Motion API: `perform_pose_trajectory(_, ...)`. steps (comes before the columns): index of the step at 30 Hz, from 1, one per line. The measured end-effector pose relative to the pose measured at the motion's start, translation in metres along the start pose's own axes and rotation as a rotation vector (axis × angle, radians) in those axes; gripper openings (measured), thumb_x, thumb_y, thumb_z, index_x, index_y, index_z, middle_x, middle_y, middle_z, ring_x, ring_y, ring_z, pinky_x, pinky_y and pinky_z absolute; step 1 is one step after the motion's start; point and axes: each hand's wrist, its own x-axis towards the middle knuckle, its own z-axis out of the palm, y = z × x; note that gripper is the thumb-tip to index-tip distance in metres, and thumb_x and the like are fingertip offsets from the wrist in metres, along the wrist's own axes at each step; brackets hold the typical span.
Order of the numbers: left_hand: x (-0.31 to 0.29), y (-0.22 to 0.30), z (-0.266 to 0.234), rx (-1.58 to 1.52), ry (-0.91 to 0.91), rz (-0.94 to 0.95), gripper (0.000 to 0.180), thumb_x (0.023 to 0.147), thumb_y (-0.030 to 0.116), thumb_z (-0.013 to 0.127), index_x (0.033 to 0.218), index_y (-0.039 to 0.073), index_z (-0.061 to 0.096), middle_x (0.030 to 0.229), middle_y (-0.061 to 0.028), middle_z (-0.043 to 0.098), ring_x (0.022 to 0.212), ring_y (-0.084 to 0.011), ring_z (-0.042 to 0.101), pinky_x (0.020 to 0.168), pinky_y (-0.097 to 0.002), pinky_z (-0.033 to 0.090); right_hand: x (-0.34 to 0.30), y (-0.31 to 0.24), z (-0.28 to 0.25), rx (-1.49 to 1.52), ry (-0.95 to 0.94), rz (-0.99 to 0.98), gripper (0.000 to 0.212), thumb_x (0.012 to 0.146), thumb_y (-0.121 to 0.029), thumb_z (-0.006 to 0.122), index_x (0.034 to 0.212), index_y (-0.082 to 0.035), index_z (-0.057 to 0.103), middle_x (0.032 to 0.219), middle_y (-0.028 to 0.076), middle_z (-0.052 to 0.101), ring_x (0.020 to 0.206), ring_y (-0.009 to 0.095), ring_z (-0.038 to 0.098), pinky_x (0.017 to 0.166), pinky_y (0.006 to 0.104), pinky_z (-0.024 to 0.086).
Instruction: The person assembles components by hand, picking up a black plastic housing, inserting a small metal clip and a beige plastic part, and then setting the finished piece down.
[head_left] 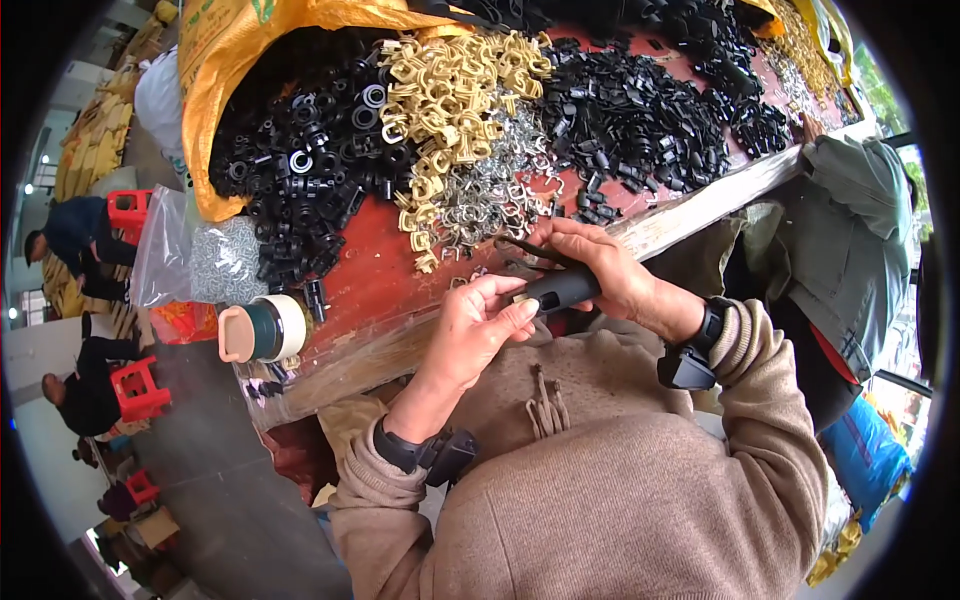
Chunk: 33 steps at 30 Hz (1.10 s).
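Note:
A black tube-shaped part with an oblong slot is held between my hands, just off the near edge of the red table. My right hand closes around its right end. From between my right fingers a black strap-like piece sticks out to the left. My left hand pinches at the tube's left end, thumb by the slot. A small pale gold bit shows at the left fingertips, too small to name. Beyond my hands lie silver hooks, gold-coloured clips and black plastic rings.
The red table has a worn wooden edge. A lidded cup and a clear bag of small screws stand at its left end. Small black parts cover the right. A grey jacket hangs there. Several people sit at far left.

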Motion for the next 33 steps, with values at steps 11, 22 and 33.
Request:
perform_pose_trajectory(11,-0.005,0.004,0.002,-0.184,0.041,-0.054,0.045,0.073,0.009,0.062,0.111,-0.001,0.041,0.095,-0.0079,0.054,0.071,-0.0107,0.056,0.060,-0.0205,0.048,-0.013,-0.017,0.005,-0.923,0.268,-0.866,0.057,0.082,-0.047,0.042,0.113,0.000,0.041,0.107,0.016,0.047,0.102,0.028,0.043,0.091,0.0380,0.029)
perform_pose_trajectory(22,-0.002,0.014,0.019,-0.165,-0.065,0.006,0.052,0.070,0.008,0.065,0.113,0.000,0.039,0.101,-0.0077,0.052,0.083,-0.0122,0.055,0.063,-0.0225,0.050,-0.013,-0.048,-0.006,-0.682,-0.842,-0.654,0.088,0.066,-0.054,0.060,0.123,0.006,0.031,0.126,0.021,0.033,0.118,0.034,0.030,0.097,0.0426,0.021)
perform_pose_trajectory(33,-0.005,0.007,0.033,-0.179,-0.068,0.189,0.060,0.068,0.002,0.066,0.118,-0.001,0.032,0.110,-0.0112,0.046,0.095,-0.0142,0.049,0.075,-0.0254,0.047,-0.027,-0.022,0.004,-0.327,-0.493,-0.510,0.085,0.062,-0.052,0.061,0.121,0.004,0.036,0.118,0.016,0.044,0.112,0.028,0.038,0.095,0.0375,0.025)
